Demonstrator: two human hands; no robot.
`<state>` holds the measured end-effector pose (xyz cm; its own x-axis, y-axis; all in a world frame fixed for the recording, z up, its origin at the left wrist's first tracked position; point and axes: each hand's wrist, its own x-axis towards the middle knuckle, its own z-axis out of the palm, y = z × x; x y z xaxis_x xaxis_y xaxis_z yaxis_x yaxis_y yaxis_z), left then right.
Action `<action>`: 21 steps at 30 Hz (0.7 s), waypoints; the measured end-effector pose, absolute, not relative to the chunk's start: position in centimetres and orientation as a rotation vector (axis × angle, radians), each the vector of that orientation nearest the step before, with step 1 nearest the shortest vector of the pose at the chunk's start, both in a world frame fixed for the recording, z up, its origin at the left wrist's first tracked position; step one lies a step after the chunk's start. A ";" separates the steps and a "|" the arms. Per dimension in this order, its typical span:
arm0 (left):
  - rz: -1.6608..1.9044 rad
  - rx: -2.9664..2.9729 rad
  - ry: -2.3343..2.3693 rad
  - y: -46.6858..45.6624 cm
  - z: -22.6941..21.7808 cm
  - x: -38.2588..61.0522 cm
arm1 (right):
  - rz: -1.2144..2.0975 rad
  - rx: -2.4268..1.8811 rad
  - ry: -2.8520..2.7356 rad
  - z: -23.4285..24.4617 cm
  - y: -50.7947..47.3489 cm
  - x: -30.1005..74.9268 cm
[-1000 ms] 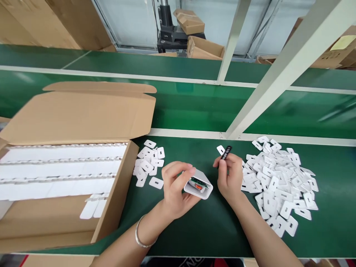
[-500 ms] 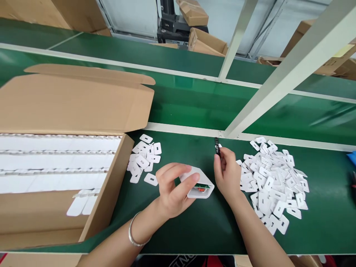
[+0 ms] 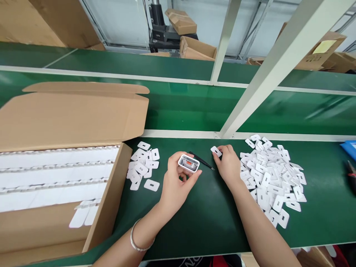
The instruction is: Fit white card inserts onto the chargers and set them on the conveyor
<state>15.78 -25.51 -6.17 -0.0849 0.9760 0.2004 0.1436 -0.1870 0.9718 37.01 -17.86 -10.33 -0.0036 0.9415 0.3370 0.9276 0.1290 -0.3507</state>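
My left hand (image 3: 180, 181) grips a white plastic housing (image 3: 189, 164) with its open end tilted up toward me; an orange part shows inside. Between the fingers of my right hand (image 3: 228, 167) is a small white end cap (image 3: 216, 151) with a slot in it. A pair of black tweezers (image 3: 202, 161) lies on the green table, partly behind the housing, its tips pointing right. Close by my right wrist spreads a large pile of white end caps (image 3: 267, 168). A smaller heap of end caps (image 3: 141, 168) lies left of my left hand.
An open cardboard box (image 3: 108, 207) with white dividers stands on the left. A slanting white post (image 3: 258, 89) rises from the table's back rail. Pliers (image 3: 352, 174) and a blue object (image 3: 349, 149) lie at the far right. Cartons (image 3: 197, 49) sit beyond the green partition.
The black tweezers have left my right hand and lie on the table. My right hand now holds an end cap. My left hand has turned the housing so its open end faces me.
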 end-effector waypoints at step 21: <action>1.296 1.564 1.218 -25.1 -8.3 15.9 | 0.171 -1.001 -2.040 -6.0 -22.1 33.0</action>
